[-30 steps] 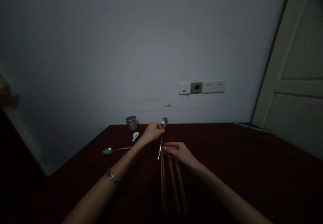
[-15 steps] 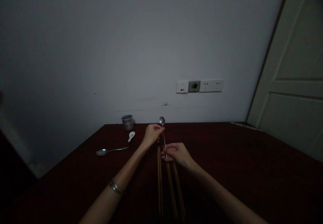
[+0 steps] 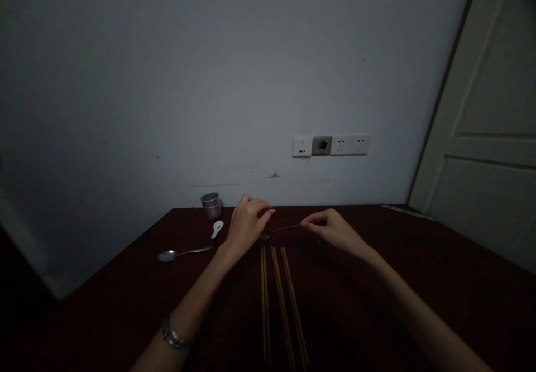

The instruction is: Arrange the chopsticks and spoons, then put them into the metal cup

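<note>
A metal spoon (image 3: 285,228) lies nearly level just above the dark red table (image 3: 419,282), beyond the far ends of three wooden chopsticks (image 3: 278,299). My left hand (image 3: 247,224) has its fingers curled over the spoon's bowl end. My right hand (image 3: 330,229) pinches the tip of the handle. The chopsticks lie side by side, pointing away from me, between my forearms.
A second metal spoon (image 3: 180,253) lies on the table to the left, with a small white ceramic spoon (image 3: 217,228) and a small metal cup (image 3: 211,205) behind it by the wall. A row of wall sockets (image 3: 330,145) and a door (image 3: 489,154) stand behind.
The spoon stood upright in my left hand; now it is turned level. My right hand has left the chopstick ends and moved right and away to grip the spoon's handle.
</note>
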### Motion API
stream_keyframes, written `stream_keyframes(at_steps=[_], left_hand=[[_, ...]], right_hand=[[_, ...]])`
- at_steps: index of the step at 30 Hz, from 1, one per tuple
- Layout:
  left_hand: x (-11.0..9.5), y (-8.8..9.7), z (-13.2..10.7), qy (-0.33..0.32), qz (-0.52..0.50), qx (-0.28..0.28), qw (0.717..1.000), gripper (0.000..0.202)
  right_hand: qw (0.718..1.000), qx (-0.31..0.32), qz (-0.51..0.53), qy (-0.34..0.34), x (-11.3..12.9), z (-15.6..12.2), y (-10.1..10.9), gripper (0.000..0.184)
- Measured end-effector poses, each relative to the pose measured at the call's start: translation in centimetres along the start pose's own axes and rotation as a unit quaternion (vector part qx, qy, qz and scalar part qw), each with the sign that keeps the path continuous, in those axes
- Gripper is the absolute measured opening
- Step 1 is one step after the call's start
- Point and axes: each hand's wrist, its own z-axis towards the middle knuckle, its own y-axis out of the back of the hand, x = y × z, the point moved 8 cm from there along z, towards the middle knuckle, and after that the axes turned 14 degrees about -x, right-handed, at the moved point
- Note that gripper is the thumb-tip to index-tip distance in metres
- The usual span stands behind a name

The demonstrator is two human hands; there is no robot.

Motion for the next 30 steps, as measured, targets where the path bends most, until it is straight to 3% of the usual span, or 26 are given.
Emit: stream_keyframes(at_steps=[2,5,9,12,16,24,30], left_hand=[[-0.3,-0.7,-0.3,0.013,-0.025,0.041,0.999,0.018],[-1.0,-2.5,-1.4,0.049,-0.091,0.149,0.983,0.021],[-2.3,-4.8,-3.7,0.113,-0.211,0.303,0.923,0.023],[-2.9,-5.6,-4.9,0.174,-0.283,0.355,0.874,0.024],[-3.0,-6.2,-5.5,0.224,-0.32,0.355,0.849,0.027],[-1.8,-7.1,-5.4,0.3,-0.339,0.263,0.852,0.026],[-1.0,-7.3,-5.6,0.307,-0.32,0.253,0.86,0.03]], right_hand=[[0.999,0.05,0.009,0.001,0.8,-0.5,0.1,0.024],[0.994,0.107,0.027,0.004,1.8,-1.3,-0.2,0.022],[0.988,0.149,0.046,-0.002,2.5,-1.9,-0.4,0.019],[0.983,0.164,0.075,-0.021,2.6,-1.9,-0.3,0.02],[0.98,0.151,0.122,-0.053,2.2,-1.6,-0.3,0.026],[0.984,0.056,0.152,-0.071,0.9,-0.3,0.0,0.028],[0.979,-0.015,0.178,-0.096,-0.1,0.1,0.3,0.026]])
